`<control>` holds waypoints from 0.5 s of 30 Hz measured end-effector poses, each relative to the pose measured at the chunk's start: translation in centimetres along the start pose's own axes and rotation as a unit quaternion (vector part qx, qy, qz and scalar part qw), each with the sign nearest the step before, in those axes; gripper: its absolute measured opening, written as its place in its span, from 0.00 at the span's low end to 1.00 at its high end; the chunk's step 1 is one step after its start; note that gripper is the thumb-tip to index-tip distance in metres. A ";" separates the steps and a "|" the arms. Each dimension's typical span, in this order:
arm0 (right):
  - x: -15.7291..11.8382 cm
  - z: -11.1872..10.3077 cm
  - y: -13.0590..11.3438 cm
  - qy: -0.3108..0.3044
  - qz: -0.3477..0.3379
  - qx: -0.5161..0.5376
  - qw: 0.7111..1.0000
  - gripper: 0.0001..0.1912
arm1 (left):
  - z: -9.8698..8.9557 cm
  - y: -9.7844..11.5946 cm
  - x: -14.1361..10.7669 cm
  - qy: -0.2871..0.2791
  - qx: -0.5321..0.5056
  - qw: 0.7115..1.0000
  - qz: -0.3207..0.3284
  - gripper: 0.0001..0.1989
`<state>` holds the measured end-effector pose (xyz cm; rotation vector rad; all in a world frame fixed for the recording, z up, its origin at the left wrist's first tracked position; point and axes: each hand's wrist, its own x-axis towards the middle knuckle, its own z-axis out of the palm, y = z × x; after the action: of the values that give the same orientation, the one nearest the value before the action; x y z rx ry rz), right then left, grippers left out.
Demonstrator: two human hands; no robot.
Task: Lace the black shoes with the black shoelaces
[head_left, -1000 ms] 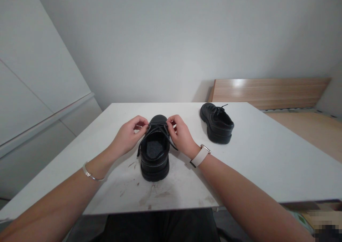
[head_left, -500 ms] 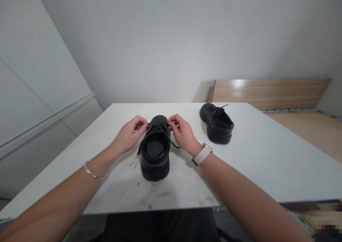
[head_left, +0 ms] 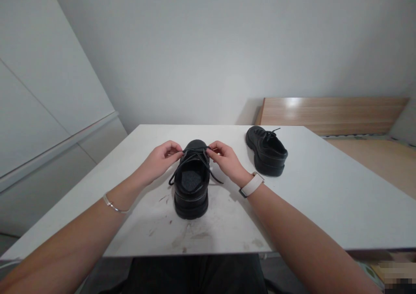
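Note:
A black leather shoe [head_left: 191, 203] stands upright on the white table, its heel toward me and its opening facing up. Black shoelaces [head_left: 195, 154] cross over its tongue, and loose ends hang down on both sides. At the shoe's left side, my left hand [head_left: 164, 157] pinches a strand of lace between thumb and forefinger. My right hand [head_left: 224, 157] pinches lace at the right side in the same way. The lace between the two hands lies across the top of the shoe.
To the right, farther back, a second black shoe [head_left: 269, 157] stands with its laces tied. Dirt smudges [head_left: 191, 237] mark the white table [head_left: 325, 198] near its front edge. Behind on the right is a wooden headboard [head_left: 331, 112]; a white cabinet [head_left: 48, 90] rises at the left.
The strand between my hands was stretched straight and now looks slacker, slightly bowed. My hands keep their pinch on either side of the shoe. The whole view has shifted slightly.

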<state>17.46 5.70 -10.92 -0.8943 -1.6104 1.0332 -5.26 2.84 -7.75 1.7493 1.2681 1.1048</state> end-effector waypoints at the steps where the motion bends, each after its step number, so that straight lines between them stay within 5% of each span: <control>1: 0.0 0.0 -0.1 0.003 -0.003 0.005 1.000 0.14 | -0.1 0.0 0.0 0.007 -0.011 1.000 0.001 0.16; 9: 0.0 -0.2 -0.9 0.085 -0.021 0.069 0.994 0.14 | -0.3 1.0 0.3 0.125 -0.284 0.949 -0.049 0.17; 15: 0.1 -0.3 -0.7 0.025 0.033 0.028 0.999 0.19 | -0.6 0.8 0.1 0.092 -0.202 0.974 -0.045 0.19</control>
<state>17.68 5.60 -10.21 -0.9333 -1.5121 1.0894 -5.48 2.76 -6.82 1.3004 1.1200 1.3847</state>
